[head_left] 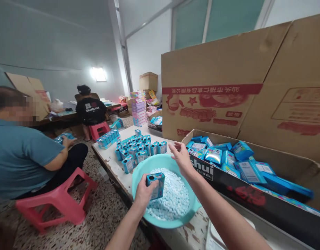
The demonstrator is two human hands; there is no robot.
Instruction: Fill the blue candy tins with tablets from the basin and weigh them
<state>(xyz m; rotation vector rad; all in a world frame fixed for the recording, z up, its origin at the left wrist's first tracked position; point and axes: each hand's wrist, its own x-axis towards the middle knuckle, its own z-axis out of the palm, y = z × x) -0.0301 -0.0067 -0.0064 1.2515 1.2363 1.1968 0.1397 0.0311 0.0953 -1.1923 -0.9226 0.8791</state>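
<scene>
My left hand [143,194] grips a small blue box [157,189] with a dark round hole in its top face. It is held over a turquoise basin [139,167] full of small pale blue and white candies [173,201]. My right hand [182,158] hovers by the basin's far right rim, fingers apart and nothing seen in it. Beyond the basin, several similar blue boxes [141,155] with round holes stand grouped on the table. To the right, an open carton [235,192] holds many more blue boxes [250,171], lying jumbled.
A tall brown cardboard box [212,69] rises behind the open carton. A white object [217,239] lies partly under my right forearm. Stacked pastel boxes [139,107] stand past the table [126,133]. At left, a person [22,156] sits on a red stool [58,198]; another person [89,109] sits farther back.
</scene>
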